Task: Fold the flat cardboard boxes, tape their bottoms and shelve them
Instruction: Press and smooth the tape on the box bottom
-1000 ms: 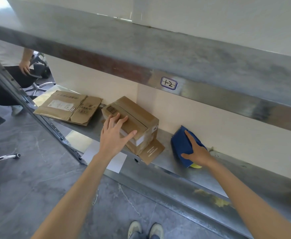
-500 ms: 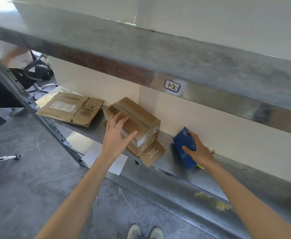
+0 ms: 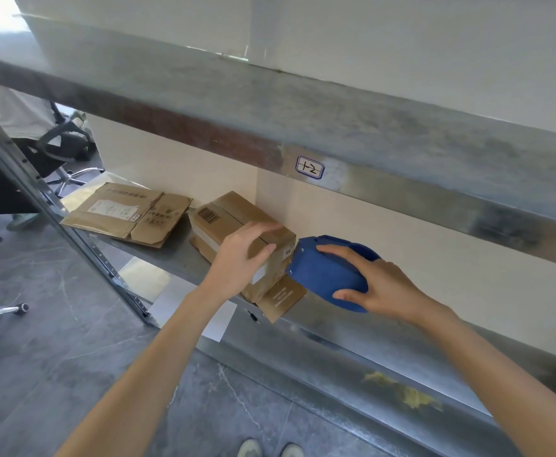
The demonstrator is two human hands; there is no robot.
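Observation:
A folded brown cardboard box (image 3: 228,216) with a barcode label lies on the lower metal shelf (image 3: 352,344), on top of a flat piece of cardboard. My left hand (image 3: 242,258) rests on the box's right end, fingers curled over its top and thumb on the side. My right hand (image 3: 380,285) grips a blue tape dispenser (image 3: 322,275), lifted off the shelf, its front end touching the right end of the box. A stack of flat cardboard boxes (image 3: 128,214) lies further left on the same shelf.
The upper shelf (image 3: 336,127) overhangs and carries a label marked 1-2 (image 3: 309,167). A slanted metal upright (image 3: 55,209) stands left. An office chair (image 3: 62,150) and a seated person (image 3: 12,110) are at the far left. White paper (image 3: 200,311) lies on the grey floor.
My right hand lifted the blue dispenser off the shelf and brought it left to the box's end. My left hand slid right along the box.

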